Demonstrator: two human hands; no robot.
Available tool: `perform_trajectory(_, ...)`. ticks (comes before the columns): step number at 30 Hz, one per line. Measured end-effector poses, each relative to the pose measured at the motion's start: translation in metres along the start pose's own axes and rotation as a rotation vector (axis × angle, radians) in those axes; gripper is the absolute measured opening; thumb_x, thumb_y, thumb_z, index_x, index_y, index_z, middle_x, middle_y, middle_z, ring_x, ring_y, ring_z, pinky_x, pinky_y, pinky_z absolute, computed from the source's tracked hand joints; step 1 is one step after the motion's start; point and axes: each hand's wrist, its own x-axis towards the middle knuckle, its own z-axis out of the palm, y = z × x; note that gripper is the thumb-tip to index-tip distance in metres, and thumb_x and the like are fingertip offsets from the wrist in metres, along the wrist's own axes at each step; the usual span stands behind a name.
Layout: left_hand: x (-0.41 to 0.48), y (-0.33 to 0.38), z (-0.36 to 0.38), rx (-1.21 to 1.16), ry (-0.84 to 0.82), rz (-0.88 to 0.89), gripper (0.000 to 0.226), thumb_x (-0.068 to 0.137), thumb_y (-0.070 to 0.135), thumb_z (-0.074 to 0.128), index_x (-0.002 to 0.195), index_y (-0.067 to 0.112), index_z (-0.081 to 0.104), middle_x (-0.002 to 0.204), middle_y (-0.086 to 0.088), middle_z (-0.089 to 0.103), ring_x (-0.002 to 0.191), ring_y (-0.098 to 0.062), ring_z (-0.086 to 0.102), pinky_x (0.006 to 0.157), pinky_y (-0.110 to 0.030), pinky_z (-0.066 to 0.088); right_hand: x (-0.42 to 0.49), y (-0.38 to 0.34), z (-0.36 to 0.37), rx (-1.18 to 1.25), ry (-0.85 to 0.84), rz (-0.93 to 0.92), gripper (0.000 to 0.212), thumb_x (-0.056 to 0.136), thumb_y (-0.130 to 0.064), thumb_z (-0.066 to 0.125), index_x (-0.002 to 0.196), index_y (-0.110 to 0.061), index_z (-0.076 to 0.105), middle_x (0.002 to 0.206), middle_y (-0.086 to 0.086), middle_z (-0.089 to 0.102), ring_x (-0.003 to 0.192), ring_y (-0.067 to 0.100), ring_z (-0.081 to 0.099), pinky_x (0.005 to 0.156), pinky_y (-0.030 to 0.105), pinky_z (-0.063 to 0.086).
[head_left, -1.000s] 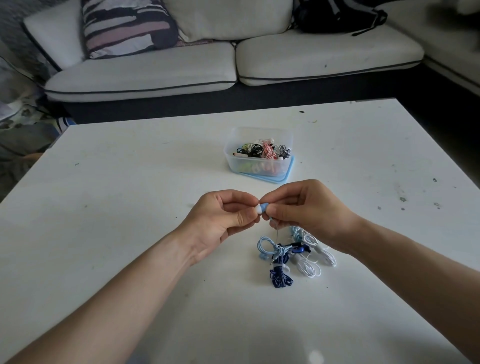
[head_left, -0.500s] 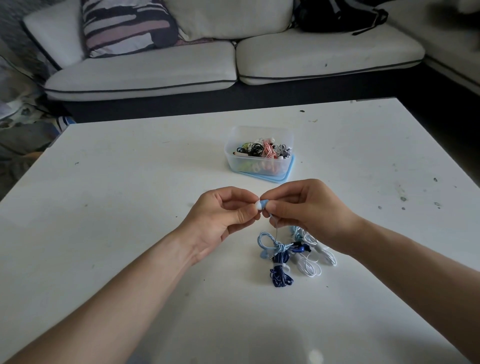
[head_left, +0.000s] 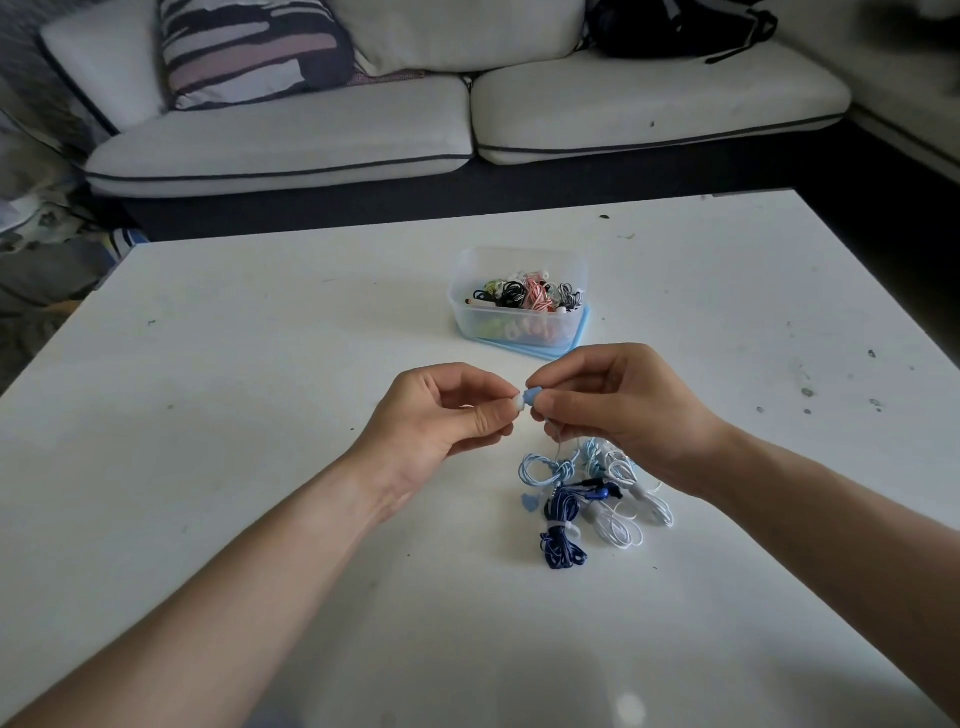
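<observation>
Earbud lifted slightly, still pinched

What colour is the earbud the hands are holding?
The earbud is light blue with a white tip; head view.

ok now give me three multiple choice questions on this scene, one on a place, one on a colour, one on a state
1. Where does the clear tub stand?
A. on a shelf
B. on the table
C. on the floor

2. What colour is the body of the earbud pinched between the left hand and right hand?
A. light blue
B. red
C. green

3. What state is the clear tub in?
A. lid shut on top
B. tipped on its side
C. open and upright

Answers:
1 B: it rests on the white tabletop beyond both hands.
2 A: a light blue body with a white tip shows between the fingertips.
3 C: its top is open and the blue lid lies under it.
</observation>
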Motion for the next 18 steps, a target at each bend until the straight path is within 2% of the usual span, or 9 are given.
perform_trajectory(6, -0.0006, 0.0001, -0.0005, -0.067, -0.017, -0.032, 0.018, 0.071, 0.010, 0.075, 0.089, 0.007, 0.073, 0.082, -0.013, 0.074, 0.073, -0.019, 0.071, 0.062, -0.020, 0.053, -0.0008, -0.0026, 0.0003, -0.037, 0.026, -0.018, 0.010, 0.080, -0.003, 0.077, 0.090, -0.003, 0.073, 0.081, 0.018, 0.072, 0.069, 0.022, 0.067, 0.071, 0.033, 0.058)
perform_trajectory(9, -0.0001, -0.0003, -0.0009, -0.111, -0.019, -0.046, 0.014, 0.079, 0.001, 0.069, 0.092, 0.005, 0.071, 0.082, -0.012, 0.074, 0.073, -0.018, 0.072, 0.061, -0.019, 0.054, -0.0011, -0.0025, 0.0008, -0.030, 0.024, -0.018, 0.017, 0.077, -0.009, 0.078, 0.092, -0.003, 0.073, 0.084, 0.017, 0.074, 0.070, 0.022, 0.069, 0.074, 0.034, 0.060)
perform_trajectory(13, 0.0008, 0.0004, -0.0011, -0.169, -0.013, -0.058, 0.014, 0.084, -0.004, 0.064, 0.093, 0.004, 0.070, 0.082, -0.012, 0.074, 0.071, -0.016, 0.072, 0.060, -0.018, 0.054, -0.0005, -0.0009, 0.0015, 0.019, 0.025, -0.023, 0.014, 0.082, -0.008, 0.073, 0.095, -0.004, 0.073, 0.084, 0.013, 0.075, 0.072, 0.021, 0.070, 0.077, 0.035, 0.060)
perform_trajectory(18, 0.0009, 0.0004, -0.0015, -0.188, -0.012, -0.054, 0.014, 0.084, -0.005, 0.063, 0.092, 0.005, 0.070, 0.080, -0.010, 0.074, 0.071, -0.016, 0.072, 0.060, -0.018, 0.054, -0.0008, -0.0017, 0.0001, 0.016, 0.022, -0.021, 0.026, 0.072, -0.017, 0.076, 0.095, -0.004, 0.073, 0.084, 0.015, 0.074, 0.073, 0.022, 0.070, 0.076, 0.036, 0.061)
